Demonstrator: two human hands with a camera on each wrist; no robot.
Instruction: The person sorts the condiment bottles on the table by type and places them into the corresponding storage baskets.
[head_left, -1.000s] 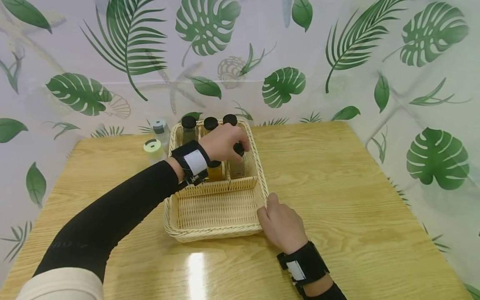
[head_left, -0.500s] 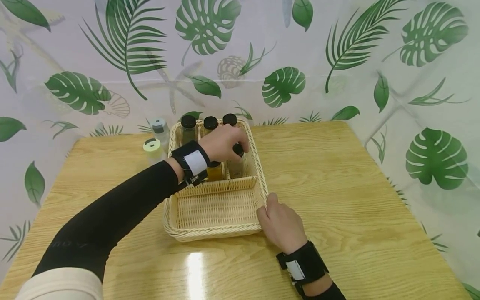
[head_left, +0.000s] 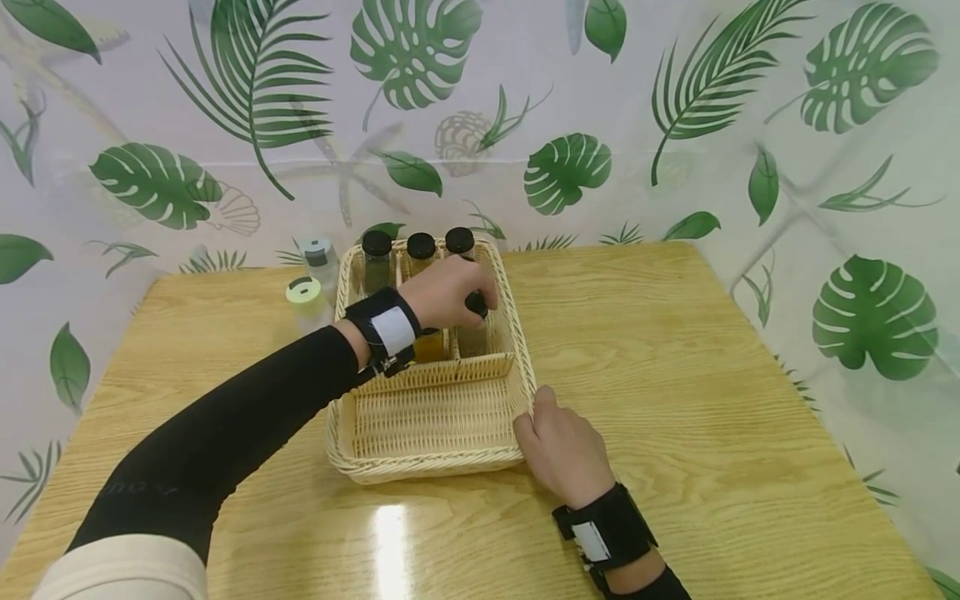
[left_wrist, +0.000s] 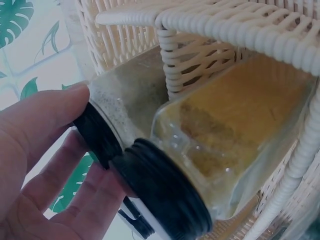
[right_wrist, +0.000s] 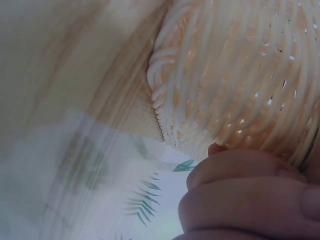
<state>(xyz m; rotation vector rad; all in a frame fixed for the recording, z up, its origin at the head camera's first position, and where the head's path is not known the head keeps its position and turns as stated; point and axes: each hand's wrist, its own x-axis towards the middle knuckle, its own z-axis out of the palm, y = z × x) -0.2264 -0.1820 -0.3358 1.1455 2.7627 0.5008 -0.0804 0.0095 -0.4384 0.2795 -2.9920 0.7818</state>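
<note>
My left hand (head_left: 446,292) reaches over the back part of a wicker basket (head_left: 427,417). It grips the black cap of a clear spice jar (left_wrist: 130,100) that stands in the right compartment and holds speckled grey contents; thumb and fingers lie on opposite sides of the cap. Beside it, in the neighbouring compartment, is a jar of yellow-brown spice (left_wrist: 225,115), also black-capped and close to the fingers. My right hand (head_left: 566,450) holds the basket's front right corner, with curled fingers showing against the weave in the right wrist view.
Black-capped jars (head_left: 377,262) stand along the basket's back row. Left of the basket are a yellow-lidded container (head_left: 306,296) and a pale-lidded one (head_left: 318,254). The wooden table (head_left: 675,375) meets a leaf-patterned wall covering (head_left: 480,125) behind.
The left hand and wrist have sunk very slightly over the same jar, hiding a bit more of it. The right hand and the basket stay in place.
</note>
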